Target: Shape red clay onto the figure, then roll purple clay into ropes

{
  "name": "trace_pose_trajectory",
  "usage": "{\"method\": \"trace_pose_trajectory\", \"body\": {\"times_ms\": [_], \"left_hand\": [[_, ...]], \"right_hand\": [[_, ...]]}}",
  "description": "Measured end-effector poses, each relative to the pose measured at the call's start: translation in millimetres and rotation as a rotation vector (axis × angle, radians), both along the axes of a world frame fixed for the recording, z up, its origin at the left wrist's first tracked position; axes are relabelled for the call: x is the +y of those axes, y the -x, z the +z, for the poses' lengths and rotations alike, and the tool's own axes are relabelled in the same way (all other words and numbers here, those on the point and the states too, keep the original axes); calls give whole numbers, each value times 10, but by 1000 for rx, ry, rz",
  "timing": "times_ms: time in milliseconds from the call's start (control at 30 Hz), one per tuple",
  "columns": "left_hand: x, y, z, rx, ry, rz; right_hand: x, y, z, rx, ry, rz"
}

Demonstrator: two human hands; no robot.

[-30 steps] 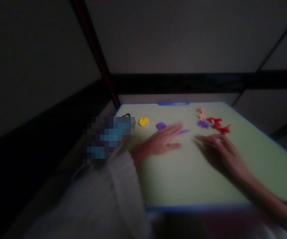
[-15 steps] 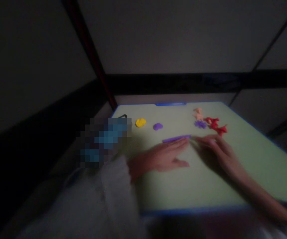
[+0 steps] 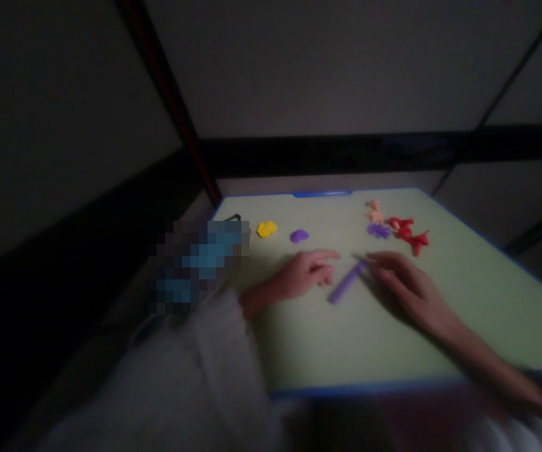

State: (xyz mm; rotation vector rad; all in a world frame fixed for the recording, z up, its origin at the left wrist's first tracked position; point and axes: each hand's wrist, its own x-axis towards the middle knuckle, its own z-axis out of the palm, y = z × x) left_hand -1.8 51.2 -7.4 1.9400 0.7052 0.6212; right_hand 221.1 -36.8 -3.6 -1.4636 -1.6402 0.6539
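Observation:
A thin purple roll of what looks like modelling clay (image 3: 347,282) lies slantwise on the board between my hands. My left hand (image 3: 309,274) is just left of it, apart from the roll, its index finger stretched out and the others loosely bent, holding nothing. On the other side, my right hand (image 3: 405,285) has its fingers extended and thumb apart, the fingertips close to the roll's far end. Blur hides whether they touch it. Beyond my left hand sit a purple lump (image 3: 300,236) and a yellow lump (image 3: 266,229).
The pale board (image 3: 374,351) has a blue rim. Towards its far right lie a peach-coloured shape (image 3: 375,213), a purple flower-like piece (image 3: 379,231) and red shaped pieces (image 3: 409,236). A pixelated blue object (image 3: 205,260) borders the left side. The room is dim.
My left hand has come off the purple roll, back and left, its fingers curling from flat. The roll has swung from nearly level to a slant, its near end towards me. My right hand barely moved.

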Motion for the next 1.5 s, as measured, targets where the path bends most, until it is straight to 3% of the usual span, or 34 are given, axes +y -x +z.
{"method": "trace_pose_trajectory", "body": {"times_ms": [100,267,400,500,600,667,733,833,967,1133,1267,1500], "left_hand": [[18,-14,10,-88,88,20],[38,-3,-16,-63,98,47],[13,-13,-21,-44,94,-7],[16,-17,-26,-41,-36,86],[-73,-53,5,26,-335,209],[-208,-111,51,116,-530,142],[-354,-176,100,257,-645,-54],[-457,-200,137,437,-665,-180],[-345,-25,103,565,-645,-191],[-298,136,-10,528,-688,-50],[-383,80,-75,414,-586,155],[-259,-43,-119,156,-466,273]], "right_hand": [[11,-16,-28,74,-24,-13],[2,-9,-28,83,67,5],[-4,35,-13,147,109,163],[16,52,-40,294,81,241],[48,32,-73,360,-7,116],[62,15,-76,339,-49,30],[65,8,-64,286,-72,-1],[53,10,-40,211,-89,-1],[34,-11,-46,159,-100,-34],[25,-37,-61,111,-127,-17],[22,-22,-41,76,-140,-23],[9,-15,-22,8,-146,-5]]}}
